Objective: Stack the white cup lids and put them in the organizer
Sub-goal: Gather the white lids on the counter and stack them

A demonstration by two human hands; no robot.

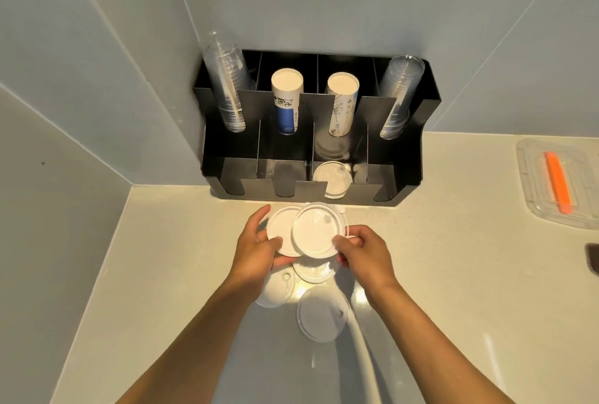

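My left hand (259,246) holds a white cup lid (281,228) just above the counter, in front of the black organizer (405,157). My right hand (363,253) pinches a second white lid (316,230) that overlaps the first on its right side. Three more lids lie on the counter below my hands: one (316,271) partly under them, one (277,290) to the left, one (322,313) nearest me. Another white lid (332,177) rests in the organizer's front row, third slot from the left.
The organizer's back row holds clear cup stacks (227,86) (398,96) at both ends and two paper cup stacks (287,99) (342,102) between them. A clear plastic tray (531,196) with an orange stick (557,181) sits at the right. Tiled walls close the corner.
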